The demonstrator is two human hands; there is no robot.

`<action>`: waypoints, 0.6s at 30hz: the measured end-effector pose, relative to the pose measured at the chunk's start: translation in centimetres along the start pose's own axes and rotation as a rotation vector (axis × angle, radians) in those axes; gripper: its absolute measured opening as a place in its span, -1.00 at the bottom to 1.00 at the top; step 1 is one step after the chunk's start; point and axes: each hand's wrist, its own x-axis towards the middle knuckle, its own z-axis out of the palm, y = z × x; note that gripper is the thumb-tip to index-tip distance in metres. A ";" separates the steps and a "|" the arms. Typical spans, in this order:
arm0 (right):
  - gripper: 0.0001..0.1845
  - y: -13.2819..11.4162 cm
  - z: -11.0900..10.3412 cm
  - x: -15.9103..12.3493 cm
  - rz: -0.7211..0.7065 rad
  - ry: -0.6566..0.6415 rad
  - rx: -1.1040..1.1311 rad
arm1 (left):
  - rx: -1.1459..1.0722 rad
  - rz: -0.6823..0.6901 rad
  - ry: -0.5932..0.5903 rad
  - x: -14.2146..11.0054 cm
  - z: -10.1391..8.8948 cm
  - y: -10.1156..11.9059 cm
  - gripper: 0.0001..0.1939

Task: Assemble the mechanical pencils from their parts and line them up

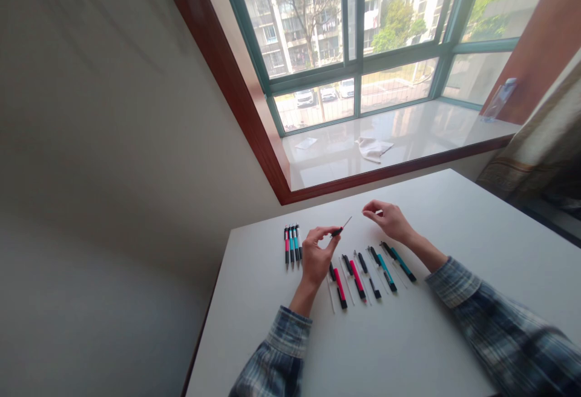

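Above the table, my left hand [318, 256] pinches a black pen grip section [336, 232] between thumb and fingertips; a thin refill tip [347, 222] sticks out of it towards the upper right. A short way to the right, my right hand [390, 221] has its thumb and index finger pressed together. Whatever lies between those fingertips is too small to name. Below both hands is a row of taken-apart pens: pink barrels [357, 279], teal barrels [387, 273], black grips [362, 262], a black clip piece [374, 288] and thin white refills [347, 272].
Several assembled pens [293, 247] stand in a line left of my left hand on the white table [385, 348]. Beyond the table's far edge is a window sill [327, 164] with a crumpled cloth [373, 149] and a clear bottle [498, 100]. A curtain [535, 137] hangs at the right.
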 end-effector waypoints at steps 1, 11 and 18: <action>-0.71 -0.1 0.0 0.0 0.013 0.021 0.077 | 0.005 0.007 -0.006 0.0 0.0 -0.1 -0.81; -0.65 -2.7 0.0 -0.5 0.079 0.051 0.661 | 0.076 0.040 -0.033 -0.1 0.0 -0.7 -0.81; -0.67 -4.6 -0.1 -1.1 0.055 0.034 0.793 | 0.088 0.057 -0.043 -0.1 0.1 -0.7 -0.80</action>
